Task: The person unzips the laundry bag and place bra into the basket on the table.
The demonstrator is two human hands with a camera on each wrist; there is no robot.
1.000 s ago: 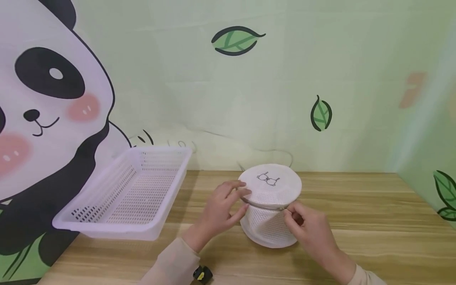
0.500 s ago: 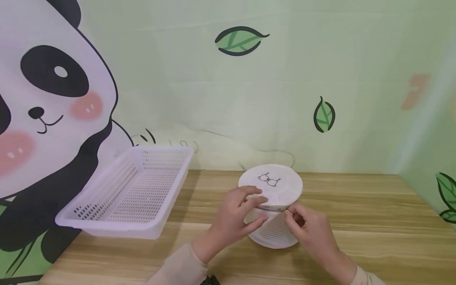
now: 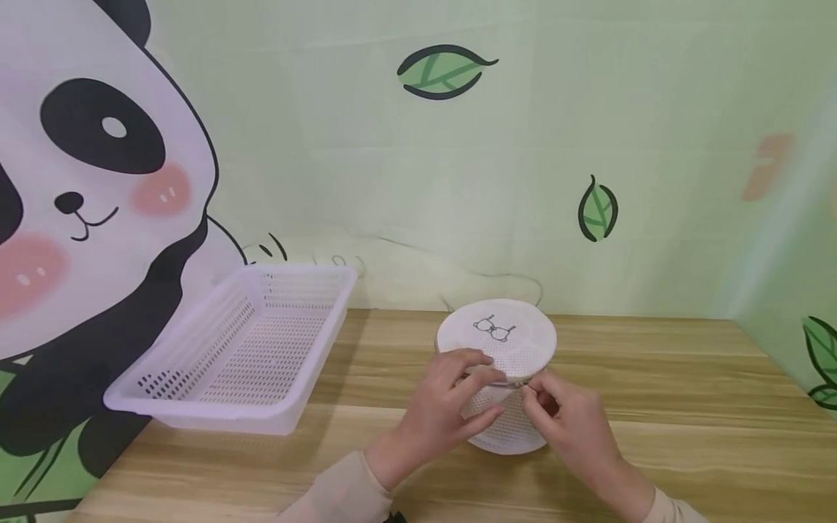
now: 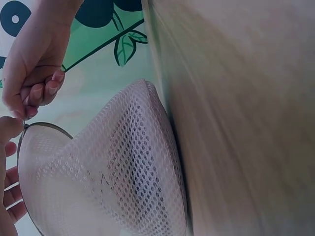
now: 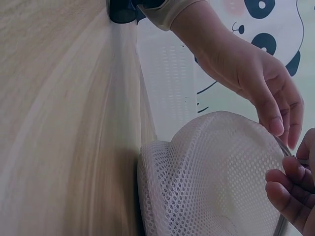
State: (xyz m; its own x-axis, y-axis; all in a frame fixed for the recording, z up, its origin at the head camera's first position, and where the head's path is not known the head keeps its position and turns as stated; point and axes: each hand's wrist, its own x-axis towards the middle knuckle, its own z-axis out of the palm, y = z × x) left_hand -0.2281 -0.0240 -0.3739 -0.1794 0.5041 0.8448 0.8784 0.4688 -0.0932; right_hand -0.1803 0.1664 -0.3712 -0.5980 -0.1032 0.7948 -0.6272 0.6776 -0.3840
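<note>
A white mesh laundry bag [image 3: 497, 341], round with a flat top, stands on the wooden table [image 3: 667, 407]. A small line drawing marks its lid, and a zipper [image 5: 281, 226] runs round the rim. At the front right of this rim my right hand [image 3: 575, 425] pinches the zipper pull [image 5: 296, 159] between thumb and fingers. My left hand [image 3: 447, 403] is on the bag's front left, its fingers spread and lightly bent at the lid's edge, the thumb lower down. The mesh side wall [image 4: 142, 162] sags inward in the left wrist view.
To the left, a white plastic basket [image 3: 320, 363] with slotted walls sits near the backdrop [image 3: 458, 181], which is printed with a panda and leaves. A dark object [image 3: 396, 517] shows partly by the left sleeve at the bottom edge.
My left hand has slid rightward along the front rim, closer to my right hand. The right hand keeps its pinch on the zipper pull in nearly the same place. The view shifts slightly.
</note>
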